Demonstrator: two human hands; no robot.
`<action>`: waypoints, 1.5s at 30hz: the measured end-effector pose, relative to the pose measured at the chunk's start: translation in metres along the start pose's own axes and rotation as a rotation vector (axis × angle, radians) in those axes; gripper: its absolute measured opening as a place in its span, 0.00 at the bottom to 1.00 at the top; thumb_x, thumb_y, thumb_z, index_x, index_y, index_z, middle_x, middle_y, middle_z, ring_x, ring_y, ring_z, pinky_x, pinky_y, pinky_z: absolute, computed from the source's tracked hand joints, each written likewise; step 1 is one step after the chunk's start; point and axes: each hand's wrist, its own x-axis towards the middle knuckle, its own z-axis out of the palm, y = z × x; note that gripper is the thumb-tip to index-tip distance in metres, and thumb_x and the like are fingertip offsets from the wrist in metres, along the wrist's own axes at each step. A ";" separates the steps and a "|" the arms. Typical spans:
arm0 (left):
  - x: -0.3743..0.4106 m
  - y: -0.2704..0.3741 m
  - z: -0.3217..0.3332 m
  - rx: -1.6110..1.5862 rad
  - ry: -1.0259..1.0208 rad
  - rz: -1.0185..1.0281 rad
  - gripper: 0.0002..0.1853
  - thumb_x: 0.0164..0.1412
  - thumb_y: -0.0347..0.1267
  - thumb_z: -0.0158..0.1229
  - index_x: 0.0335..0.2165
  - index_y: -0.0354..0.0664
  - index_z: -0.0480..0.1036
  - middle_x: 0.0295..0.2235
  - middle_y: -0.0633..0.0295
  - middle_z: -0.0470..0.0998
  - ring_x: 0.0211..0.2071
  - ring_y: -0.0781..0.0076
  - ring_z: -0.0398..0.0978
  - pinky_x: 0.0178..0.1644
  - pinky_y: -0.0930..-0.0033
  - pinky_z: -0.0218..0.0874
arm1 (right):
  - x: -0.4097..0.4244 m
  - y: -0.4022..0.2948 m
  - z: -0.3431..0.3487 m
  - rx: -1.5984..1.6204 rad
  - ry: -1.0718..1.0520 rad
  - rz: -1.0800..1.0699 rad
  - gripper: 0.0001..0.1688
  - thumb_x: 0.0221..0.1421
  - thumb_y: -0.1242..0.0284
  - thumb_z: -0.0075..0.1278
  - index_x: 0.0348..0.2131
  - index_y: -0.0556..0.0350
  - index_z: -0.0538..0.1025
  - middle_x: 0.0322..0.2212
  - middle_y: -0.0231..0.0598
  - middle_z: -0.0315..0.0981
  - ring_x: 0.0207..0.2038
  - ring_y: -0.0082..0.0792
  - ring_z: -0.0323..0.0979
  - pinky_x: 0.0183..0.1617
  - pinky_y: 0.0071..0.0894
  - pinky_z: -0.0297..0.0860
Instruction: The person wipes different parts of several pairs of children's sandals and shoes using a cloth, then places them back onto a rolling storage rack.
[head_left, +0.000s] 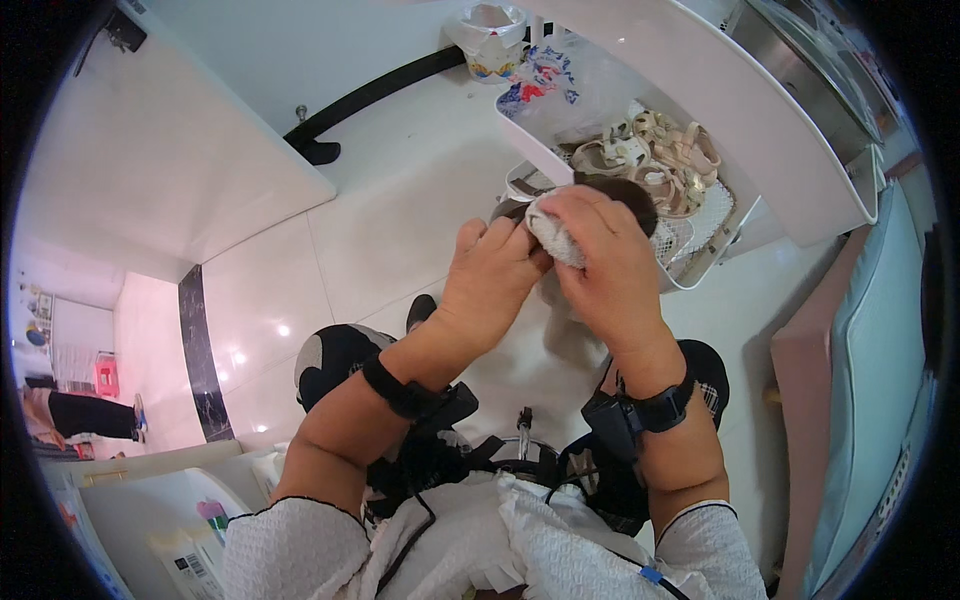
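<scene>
My right hand (611, 259) grips a bunched white cloth (556, 234) near the picture's middle. Beside it, touching the cloth, my left hand (491, 277) has its fingers curled round a dark brown item (616, 201), perhaps a shoe, mostly hidden behind my hands. Part of the cloth seems to hang below, blurred. Just beyond my hands, several beige and white sandals (660, 154) lie in a white plastic bin (531, 146), one of a set of tiered bins.
A lined waste bin (493, 45) stands against the wall. At left is a white door (187, 142); a person (90, 416) is far off beyond it. A light-blue cushion (870, 330) on a pink seat is at right. White shelving (172, 510) stands at lower left.
</scene>
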 end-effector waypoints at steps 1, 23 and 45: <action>-0.001 -0.003 0.006 0.013 0.013 -0.019 0.16 0.51 0.32 0.53 0.42 0.54 0.74 0.49 0.69 0.67 0.42 0.72 0.64 0.47 0.59 0.50 | 0.000 0.001 0.000 0.023 -0.007 0.005 0.24 0.36 0.83 0.53 0.39 0.53 0.73 0.40 0.40 0.73 0.39 0.47 0.71 0.43 0.39 0.68; 0.003 -0.026 0.006 -0.197 0.158 -0.216 0.28 0.46 0.21 0.54 0.50 0.42 0.65 0.49 0.57 0.68 0.42 0.61 0.69 0.44 0.58 0.54 | -0.003 0.002 0.017 0.091 0.044 -0.003 0.28 0.36 0.87 0.51 0.42 0.53 0.74 0.44 0.42 0.67 0.45 0.46 0.68 0.48 0.36 0.67; 0.009 -0.013 -0.002 -0.147 0.174 -0.052 0.26 0.42 0.21 0.56 0.46 0.37 0.66 0.41 0.52 0.71 0.34 0.53 0.71 0.34 0.53 0.60 | 0.016 0.025 -0.007 -0.066 0.499 0.107 0.23 0.40 0.85 0.54 0.40 0.53 0.74 0.45 0.41 0.68 0.48 0.42 0.67 0.53 0.35 0.63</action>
